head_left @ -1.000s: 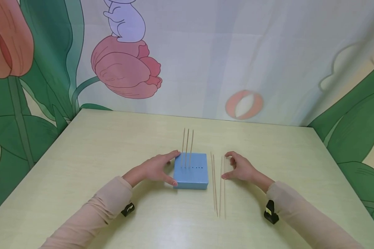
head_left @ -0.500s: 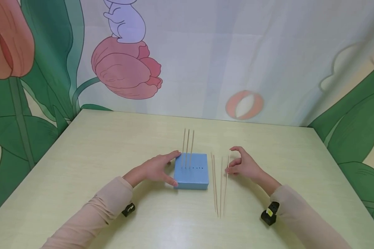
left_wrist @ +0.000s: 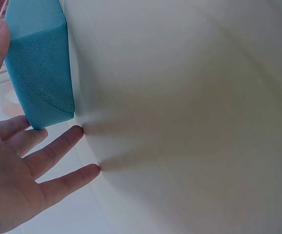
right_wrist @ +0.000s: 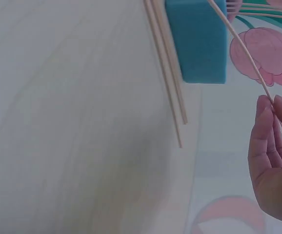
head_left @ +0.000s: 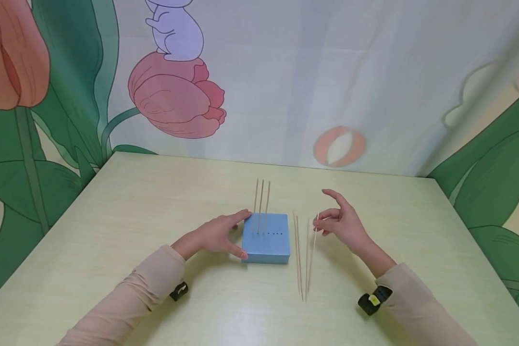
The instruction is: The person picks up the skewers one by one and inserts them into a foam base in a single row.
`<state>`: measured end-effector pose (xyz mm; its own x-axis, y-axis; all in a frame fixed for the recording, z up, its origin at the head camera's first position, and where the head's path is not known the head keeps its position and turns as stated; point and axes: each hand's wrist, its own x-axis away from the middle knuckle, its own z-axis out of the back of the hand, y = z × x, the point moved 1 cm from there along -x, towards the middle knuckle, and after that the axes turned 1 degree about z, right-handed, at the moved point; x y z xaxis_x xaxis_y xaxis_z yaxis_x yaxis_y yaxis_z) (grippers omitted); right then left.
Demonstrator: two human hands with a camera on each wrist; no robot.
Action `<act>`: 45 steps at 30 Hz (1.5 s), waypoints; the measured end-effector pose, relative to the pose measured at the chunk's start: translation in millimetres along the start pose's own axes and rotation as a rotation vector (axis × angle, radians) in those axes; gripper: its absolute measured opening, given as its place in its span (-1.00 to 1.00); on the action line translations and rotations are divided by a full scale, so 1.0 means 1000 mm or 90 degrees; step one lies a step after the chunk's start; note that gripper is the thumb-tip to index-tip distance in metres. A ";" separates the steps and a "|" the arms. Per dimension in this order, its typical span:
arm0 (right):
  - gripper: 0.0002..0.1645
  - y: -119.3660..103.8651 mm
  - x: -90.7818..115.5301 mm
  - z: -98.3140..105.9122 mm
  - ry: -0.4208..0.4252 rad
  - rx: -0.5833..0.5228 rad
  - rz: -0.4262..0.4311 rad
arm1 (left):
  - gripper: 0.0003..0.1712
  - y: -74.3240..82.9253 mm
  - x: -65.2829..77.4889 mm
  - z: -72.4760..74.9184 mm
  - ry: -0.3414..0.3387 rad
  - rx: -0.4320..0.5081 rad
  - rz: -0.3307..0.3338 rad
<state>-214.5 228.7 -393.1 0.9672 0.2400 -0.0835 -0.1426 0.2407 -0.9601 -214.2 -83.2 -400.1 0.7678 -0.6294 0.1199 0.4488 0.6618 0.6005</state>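
Blue block (head_left: 265, 246) stays put on the table (head_left: 225, 307), my outspread left hand (head_left: 217, 234) touching its left side; my right hand (head_left: 347, 225) now pinches one stick (head_left: 313, 254), its far end lifted, leaving three loose sticks (head_left: 300, 257) lying beside the block and three upright sticks (head_left: 260, 206) in its holes.

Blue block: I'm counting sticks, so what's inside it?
Three thin sticks stand in the blue block; their lower ends are hidden inside, so their depth can't be seen.

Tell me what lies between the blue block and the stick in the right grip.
Three loose sticks lie on the tabletop between the blue block and the stick held in the right grip; the head view shows this.
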 end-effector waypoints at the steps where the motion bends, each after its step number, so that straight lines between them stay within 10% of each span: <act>1: -0.11 -0.003 0.001 0.000 0.003 0.000 0.005 | 0.19 0.000 0.000 0.000 0.000 -0.001 0.000; 12: -0.60 -0.034 0.006 -0.002 0.032 0.019 0.066 | 0.20 -0.001 0.000 -0.001 0.002 0.000 0.002; 45: -0.89 -0.086 -0.012 -0.047 0.059 0.056 0.277 | 0.19 -0.002 -0.001 -0.001 0.004 -0.015 0.005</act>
<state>-203.7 161.5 -322.3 0.8278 0.2518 -0.5013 -0.5530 0.2158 -0.8047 -214.9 -83.4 -402.1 0.7738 -0.6221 0.1196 0.4539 0.6762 0.5802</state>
